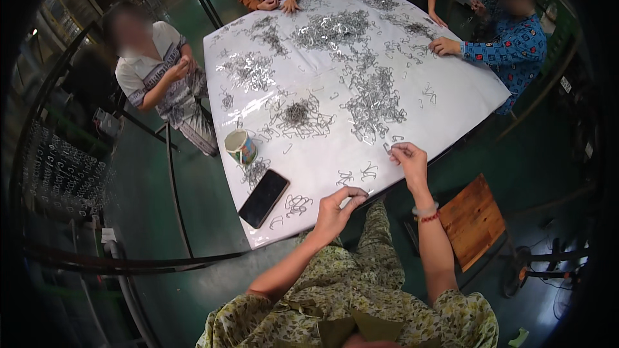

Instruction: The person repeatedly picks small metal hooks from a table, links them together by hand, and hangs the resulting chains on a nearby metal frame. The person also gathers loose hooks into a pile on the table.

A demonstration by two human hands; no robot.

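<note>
My right hand (410,158) is over the near right part of the white-covered table (309,187), thumb and fingers pinched on a small metal hook (387,148). Close to the table's near edge, my left hand (339,211) is closed with thumb and forefinger together; whatever lies between them is too small to make out. A few loose hooks (368,171) lie between my hands. Beyond my right hand spreads a long pile of silvery hooks (374,103). Left of my left hand is a small cluster of hooks (298,204).
A black phone (264,198) and a cup (240,147) stand along the table's left edge. More hook piles (332,29) cover the far side. Several people sit around the table, one in a blue patterned shirt (509,45). A wooden stool (472,219) is at my right.
</note>
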